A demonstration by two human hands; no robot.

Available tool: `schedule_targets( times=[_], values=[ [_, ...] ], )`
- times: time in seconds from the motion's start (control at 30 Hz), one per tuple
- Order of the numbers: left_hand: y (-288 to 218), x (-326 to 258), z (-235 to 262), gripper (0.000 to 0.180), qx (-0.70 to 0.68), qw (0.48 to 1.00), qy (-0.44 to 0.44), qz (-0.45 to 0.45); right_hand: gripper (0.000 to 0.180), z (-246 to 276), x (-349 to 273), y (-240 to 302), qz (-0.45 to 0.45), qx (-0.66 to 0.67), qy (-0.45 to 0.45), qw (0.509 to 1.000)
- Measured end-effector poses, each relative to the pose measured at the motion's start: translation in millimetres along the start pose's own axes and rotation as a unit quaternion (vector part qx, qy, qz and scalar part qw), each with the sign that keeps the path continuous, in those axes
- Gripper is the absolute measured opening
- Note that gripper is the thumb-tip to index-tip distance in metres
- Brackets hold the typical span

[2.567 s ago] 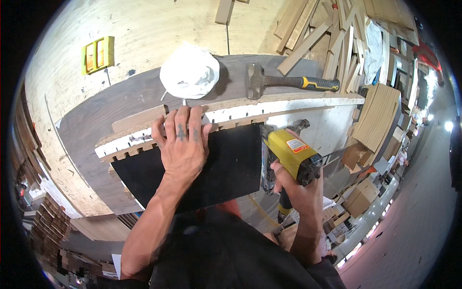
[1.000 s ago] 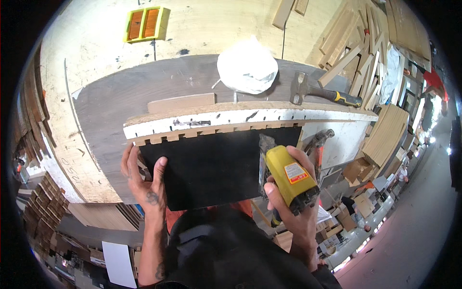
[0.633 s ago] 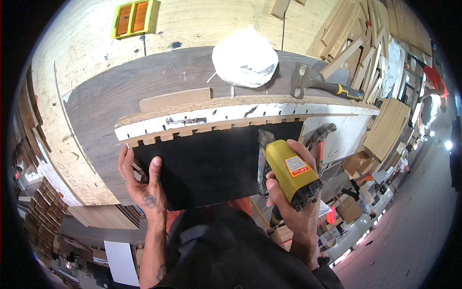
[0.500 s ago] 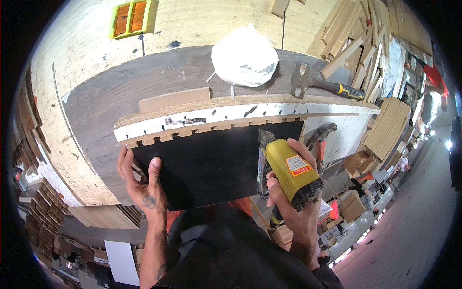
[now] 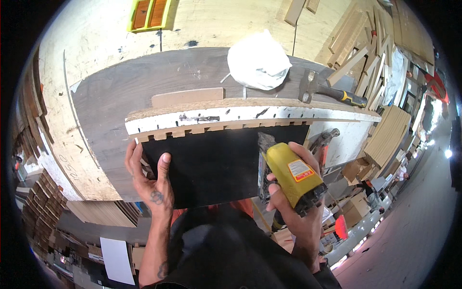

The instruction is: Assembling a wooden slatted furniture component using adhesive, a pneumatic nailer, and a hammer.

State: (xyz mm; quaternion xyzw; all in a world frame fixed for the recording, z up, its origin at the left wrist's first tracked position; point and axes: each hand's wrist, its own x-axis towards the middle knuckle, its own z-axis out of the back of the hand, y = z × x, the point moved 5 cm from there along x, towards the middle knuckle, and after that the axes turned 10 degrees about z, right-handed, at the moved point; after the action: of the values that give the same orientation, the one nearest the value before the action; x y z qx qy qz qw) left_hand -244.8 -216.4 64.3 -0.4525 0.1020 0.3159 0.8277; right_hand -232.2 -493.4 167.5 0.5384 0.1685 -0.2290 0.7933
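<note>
Barely shifted, left hand (image 5: 151, 180) clamps black panel (image 5: 216, 168); right hand (image 5: 293, 202) apparently grips yellow nailer (image 5: 291, 176)

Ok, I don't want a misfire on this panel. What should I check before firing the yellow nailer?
1. Left hand holds the black panel at its left edge: ok.
2. Left fingers away from the yellow nailer: ok.
3. Right hand grips the nailer firmly: ok.
4. Nailer nose seated on the panel: cannot tell.
5. Panel top flush under the notched strip: cannot tell.
6. Hammer lies away from the work edge: ok.
</note>
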Motion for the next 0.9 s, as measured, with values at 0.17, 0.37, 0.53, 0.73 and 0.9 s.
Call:
schedule_targets(
  times=[0.17, 0.37, 0.53, 0.73, 0.9],
  values=[
    [-0.7, 0.8, 0.3, 0.054, 0.017, 1.0, 0.001, 0.003, 0.066, -8.8, 1.4, -7.9, -0.004, 0.008, 0.009, 1.0],
    [-0.9, -0.1, 1.3, 0.053, 0.018, 1.0, 0.002, -0.003, 0.066, -16.4, 6.4, 5.4, -0.026, -0.029, 0.03, 0.999],
    [-6.5, 2.0, -1.1, 0.051, 0.032, 0.999, 0.008, -0.009, 0.067, -21.7, -3.2, 16.6, -0.013, -0.054, 0.044, 0.997],
    [1.3, 4.8, 2.6, 0.053, 0.037, 0.999, 0.001, -0.011, 0.065, -37.0, 2.1, 12.6, -0.121, 0.015, 0.02, 0.992],
    [0.3, 4.5, 4.3, 0.053, 0.019, 1.0, -0.003, 0.015, 0.064, -37.9, 1.4, 18.4, -0.111, -0.019, 0.026, 0.993]
  ],
)
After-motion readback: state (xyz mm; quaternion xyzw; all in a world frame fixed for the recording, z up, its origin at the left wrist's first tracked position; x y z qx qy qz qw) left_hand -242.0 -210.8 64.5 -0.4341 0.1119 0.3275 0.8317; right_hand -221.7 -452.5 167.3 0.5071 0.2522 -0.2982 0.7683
